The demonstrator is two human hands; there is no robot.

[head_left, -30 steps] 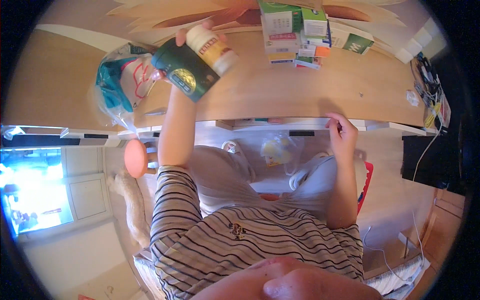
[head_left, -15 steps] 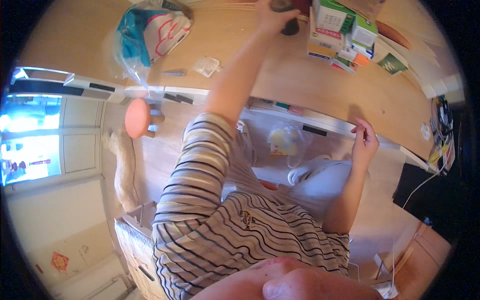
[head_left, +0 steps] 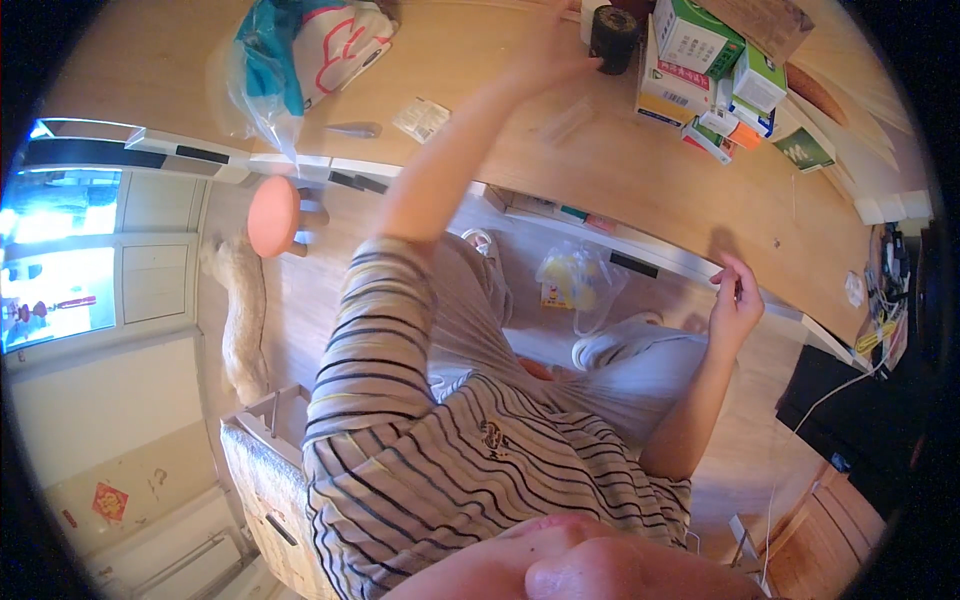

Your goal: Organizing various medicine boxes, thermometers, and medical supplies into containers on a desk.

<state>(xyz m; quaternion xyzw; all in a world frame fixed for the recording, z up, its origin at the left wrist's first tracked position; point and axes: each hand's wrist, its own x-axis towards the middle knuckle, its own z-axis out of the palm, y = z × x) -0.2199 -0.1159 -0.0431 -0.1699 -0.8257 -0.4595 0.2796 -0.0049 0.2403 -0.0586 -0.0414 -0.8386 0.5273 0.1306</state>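
Dark-green canister [head_left: 613,45] by left hand [head_left: 550,60]

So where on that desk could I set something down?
The desk is bare between the stacked cartons and its front edge, and between the plastic bag and left forearm, beyond the flat packet. It's crowded around the dark jar and cartons.

Head-worn fisheye looks down; torso [head_left: 450,450] close, desk [head_left: 690,190] farther.

Dark canister [head_left: 614,40] now on desk [head_left: 650,160] beside boxes [head_left: 690,50]; left hand [head_left: 553,52] opened.
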